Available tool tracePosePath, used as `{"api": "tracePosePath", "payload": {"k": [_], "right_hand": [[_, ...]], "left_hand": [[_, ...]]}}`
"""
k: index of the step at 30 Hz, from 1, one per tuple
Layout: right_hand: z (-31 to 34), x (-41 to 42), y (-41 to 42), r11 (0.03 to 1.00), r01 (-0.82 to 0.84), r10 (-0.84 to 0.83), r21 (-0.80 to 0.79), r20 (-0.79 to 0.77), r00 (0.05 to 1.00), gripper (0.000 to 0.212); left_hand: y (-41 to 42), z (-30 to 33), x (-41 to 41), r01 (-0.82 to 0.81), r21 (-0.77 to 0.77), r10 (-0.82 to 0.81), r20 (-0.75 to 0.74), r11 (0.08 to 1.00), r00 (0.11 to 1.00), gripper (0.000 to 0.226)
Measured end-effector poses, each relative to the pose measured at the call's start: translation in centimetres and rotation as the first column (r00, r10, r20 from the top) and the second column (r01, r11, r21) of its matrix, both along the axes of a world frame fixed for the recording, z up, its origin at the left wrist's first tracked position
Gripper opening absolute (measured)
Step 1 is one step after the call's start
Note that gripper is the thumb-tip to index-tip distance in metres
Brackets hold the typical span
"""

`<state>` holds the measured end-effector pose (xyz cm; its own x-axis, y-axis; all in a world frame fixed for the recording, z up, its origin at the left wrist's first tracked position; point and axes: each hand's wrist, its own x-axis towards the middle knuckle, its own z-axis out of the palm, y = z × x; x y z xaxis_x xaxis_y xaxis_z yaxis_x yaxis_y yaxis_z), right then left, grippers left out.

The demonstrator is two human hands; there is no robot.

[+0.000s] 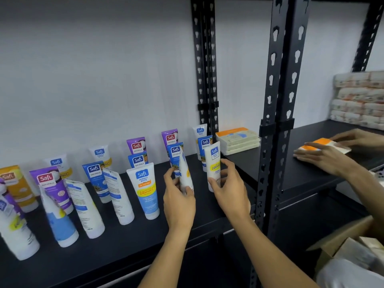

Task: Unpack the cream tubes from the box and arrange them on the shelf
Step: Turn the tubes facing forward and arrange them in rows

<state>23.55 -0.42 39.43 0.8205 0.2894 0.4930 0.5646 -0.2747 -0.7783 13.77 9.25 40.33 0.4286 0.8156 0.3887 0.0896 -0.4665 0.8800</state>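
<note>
Several Safi cream tubes stand cap-down in rows on the black shelf (128,242). My left hand (178,200) grips a white tube (185,173) turned edge-on, just right of a white and blue Vitamin C tube (145,190). My right hand (229,188) holds another white tube with a yellow band (213,163) upright near the shelf's right end. Blue tubes (175,152) and purple tubes (170,137) stand behind them. An open cardboard box (340,244) sits at the lower right.
Black slotted uprights (278,113) divide the shelving. On the neighbouring shelf another person's hands (324,156) handle an orange and white pack (320,145). Flat cream boxes (236,138) are stacked beside the upright, and wrapped packs (359,96) are piled at the far right.
</note>
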Motion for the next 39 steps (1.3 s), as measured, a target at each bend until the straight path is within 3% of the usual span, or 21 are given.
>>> {"api": "tracePosePath", "payload": {"k": [9, 18, 26, 39], "right_hand": [[-0.2, 0.6, 0.0, 0.992, -0.117, 0.12, 0.04, -0.077, 0.99, 0.081], [-0.2, 0.0, -0.2, 0.999, -0.023, 0.024, 0.042, -0.015, 1.0, 0.079], [-0.4, 0.0, -0.3, 0.999, 0.023, -0.02, -0.027, 0.096, 0.995, 0.079], [-0.4, 0.3, -0.4, 0.999, 0.011, -0.006, -0.038, 0.131, 0.991, 0.08]], "left_hand": [[0.1, 0.1, 0.2, -0.013, 0.12, 0.026, -0.105, 0.993, 0.994, 0.071], [0.2, -0.5, -0.1, 0.088, 0.075, -0.083, -0.067, 0.993, 0.994, 0.065], [-0.6, -0.5, 0.0, 0.033, 0.222, -0.02, -0.062, 0.975, 0.998, 0.079], [-1.2, -0.5, -0.2, 0.001, 0.251, 0.019, -0.079, 0.968, 0.997, 0.083]]}}
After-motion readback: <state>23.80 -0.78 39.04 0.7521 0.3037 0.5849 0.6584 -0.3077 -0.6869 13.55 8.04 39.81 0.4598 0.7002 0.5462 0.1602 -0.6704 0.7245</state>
